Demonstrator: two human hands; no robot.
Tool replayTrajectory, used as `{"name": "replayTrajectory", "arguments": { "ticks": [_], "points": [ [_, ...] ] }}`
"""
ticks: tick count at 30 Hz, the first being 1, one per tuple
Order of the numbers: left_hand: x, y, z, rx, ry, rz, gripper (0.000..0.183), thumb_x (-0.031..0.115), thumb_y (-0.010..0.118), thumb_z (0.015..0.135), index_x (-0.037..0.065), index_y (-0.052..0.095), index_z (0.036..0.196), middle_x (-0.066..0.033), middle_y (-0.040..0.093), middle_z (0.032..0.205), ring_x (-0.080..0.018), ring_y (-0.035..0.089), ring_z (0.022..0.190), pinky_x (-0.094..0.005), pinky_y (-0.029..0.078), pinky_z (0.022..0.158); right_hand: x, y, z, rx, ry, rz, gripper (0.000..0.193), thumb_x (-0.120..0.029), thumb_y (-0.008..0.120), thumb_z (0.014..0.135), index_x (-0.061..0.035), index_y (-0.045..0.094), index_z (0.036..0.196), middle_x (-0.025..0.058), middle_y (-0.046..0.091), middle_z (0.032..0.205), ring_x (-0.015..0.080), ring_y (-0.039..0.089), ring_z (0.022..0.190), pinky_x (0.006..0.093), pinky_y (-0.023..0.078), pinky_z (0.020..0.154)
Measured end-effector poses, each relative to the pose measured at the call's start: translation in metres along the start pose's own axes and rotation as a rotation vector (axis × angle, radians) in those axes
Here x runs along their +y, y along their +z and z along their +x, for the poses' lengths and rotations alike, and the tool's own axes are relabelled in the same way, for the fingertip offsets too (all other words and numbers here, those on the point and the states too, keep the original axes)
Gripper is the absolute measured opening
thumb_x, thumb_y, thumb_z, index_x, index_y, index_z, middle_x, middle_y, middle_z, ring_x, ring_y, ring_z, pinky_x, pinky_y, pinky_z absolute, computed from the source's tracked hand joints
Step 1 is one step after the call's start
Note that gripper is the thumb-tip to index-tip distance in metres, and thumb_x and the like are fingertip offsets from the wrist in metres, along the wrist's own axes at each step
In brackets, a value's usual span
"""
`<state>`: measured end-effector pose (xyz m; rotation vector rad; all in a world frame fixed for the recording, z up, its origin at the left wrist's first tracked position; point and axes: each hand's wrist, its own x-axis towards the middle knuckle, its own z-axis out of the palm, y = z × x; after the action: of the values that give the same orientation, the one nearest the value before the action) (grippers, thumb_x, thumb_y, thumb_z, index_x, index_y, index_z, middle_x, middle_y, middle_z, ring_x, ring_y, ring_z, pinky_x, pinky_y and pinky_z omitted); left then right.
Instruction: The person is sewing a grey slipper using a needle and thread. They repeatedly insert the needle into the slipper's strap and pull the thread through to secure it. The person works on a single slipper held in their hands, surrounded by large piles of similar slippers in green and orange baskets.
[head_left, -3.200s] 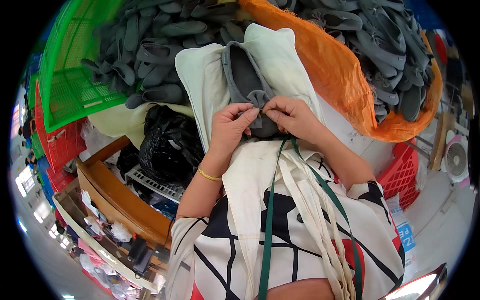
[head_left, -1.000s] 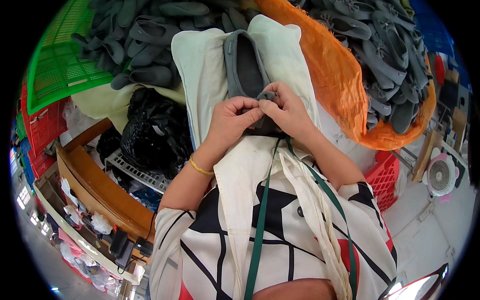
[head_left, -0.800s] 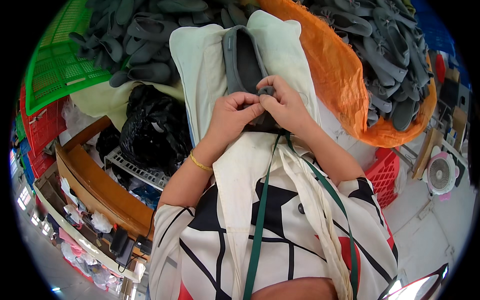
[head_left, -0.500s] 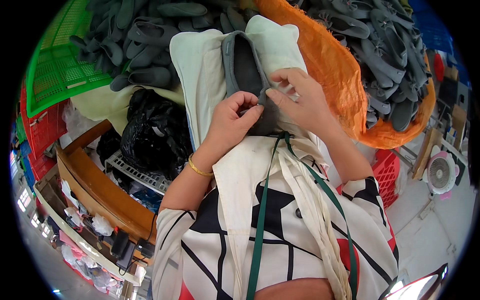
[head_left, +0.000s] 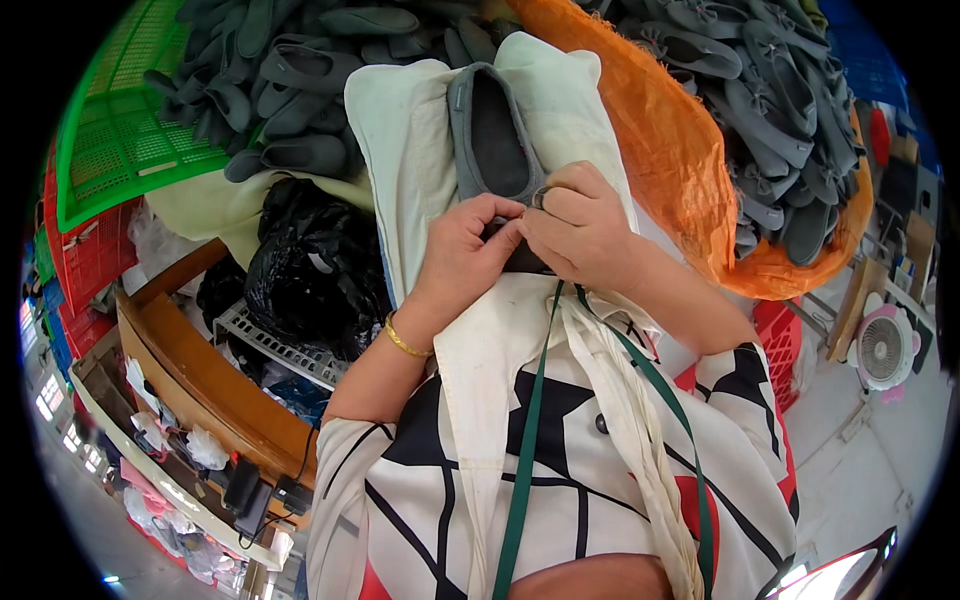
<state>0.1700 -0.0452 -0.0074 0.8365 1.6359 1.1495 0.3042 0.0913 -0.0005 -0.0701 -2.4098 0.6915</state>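
Note:
A dark grey slip-on shoe [head_left: 497, 138] lies sole down on the white cloth [head_left: 405, 135] spread over my lap, its near end largely covered by my hands. My left hand [head_left: 458, 250] pinches the near edge of the shoe's opening between thumb and fingers. Right beside it, fingertips touching or almost touching those of the left, my right hand [head_left: 585, 225] is closed in a pinch at the same edge. A ring-like band circles one of its fingers. Whatever the right fingertips hold is too small to make out.
Grey shoes [head_left: 310, 65] are heaped at the far left beside a green plastic crate [head_left: 125, 120]. An orange sack [head_left: 700, 190] full of more shoes stands to the right. A black plastic bag [head_left: 310, 270], a wooden drawer [head_left: 205, 370] and a small fan [head_left: 884, 347] lie around me.
My right hand has moved in toward the left and down, its raised fingers now curled into a pinch. The left hand stays at the shoe's edge.

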Motion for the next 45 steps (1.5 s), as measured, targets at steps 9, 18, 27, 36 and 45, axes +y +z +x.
{"name": "replayTrajectory", "arguments": {
  "ticks": [9, 18, 27, 36, 45],
  "points": [
    [-0.009, 0.003, -0.004, -0.009, 0.059, 0.030, 0.014, 0.007, 0.070, 0.089, -0.001, 0.067, 0.100, -0.0069, 0.067, 0.083, -0.0097, 0.059, 0.073, -0.0248, 0.048, 0.065, -0.023, -0.034, 0.020, 0.043, 0.536, 0.688, 0.007, -0.006, 0.068, 0.089, -0.0056, 0.061, 0.091, 0.0054, 0.059, 0.080, 0.0172, 0.055, 0.068, 0.0307, 0.047, 0.061],
    [-0.014, 0.001, -0.012, 0.057, 0.366, 0.331, 0.014, 0.007, 0.074, 0.084, 0.002, 0.069, 0.097, -0.0109, 0.069, 0.086, -0.0256, 0.065, 0.075, -0.0331, 0.051, 0.065, 0.016, -0.113, -0.012, 0.526, 0.980, 1.162, 0.021, -0.024, 0.051, 0.105, -0.0069, 0.053, 0.092, -0.0033, 0.041, 0.059, 0.0084, 0.038, 0.048, 0.0241, 0.032, 0.041],
    [-0.015, 0.003, -0.012, 0.055, 0.283, 0.266, 0.013, 0.005, 0.074, 0.087, 0.001, 0.070, 0.099, -0.0096, 0.068, 0.085, -0.0187, 0.063, 0.072, -0.0270, 0.049, 0.064, 0.044, -0.109, -0.023, 0.813, 0.861, 0.807, 0.008, -0.002, 0.057, 0.094, -0.0071, 0.058, 0.100, -0.0007, 0.050, 0.069, 0.0079, 0.044, 0.057, 0.0219, 0.038, 0.052],
    [0.007, -0.024, -0.011, 0.009, 0.458, 0.505, 0.013, 0.003, 0.074, 0.081, 0.004, 0.069, 0.093, -0.0094, 0.069, 0.085, -0.0269, 0.064, 0.073, -0.0340, 0.052, 0.065, 0.008, 0.034, -0.027, -0.136, 0.552, 0.434, 0.016, -0.014, 0.057, 0.096, -0.0021, 0.062, 0.107, 0.0140, 0.066, 0.099, 0.0324, 0.064, 0.089, 0.0383, 0.051, 0.077],
    [-0.022, -0.013, -0.032, 0.120, 0.703, 0.769, 0.027, 0.002, 0.080, 0.074, 0.008, 0.070, 0.099, -0.0061, 0.070, 0.092, -0.0238, 0.067, 0.075, -0.0321, 0.054, 0.063, -0.005, 0.003, -0.027, -0.202, 0.836, 0.626, 0.011, -0.015, 0.062, 0.094, -0.0054, 0.063, 0.099, 0.0106, 0.067, 0.076, 0.0287, 0.064, 0.068, 0.0328, 0.051, 0.065]
  ]
}}
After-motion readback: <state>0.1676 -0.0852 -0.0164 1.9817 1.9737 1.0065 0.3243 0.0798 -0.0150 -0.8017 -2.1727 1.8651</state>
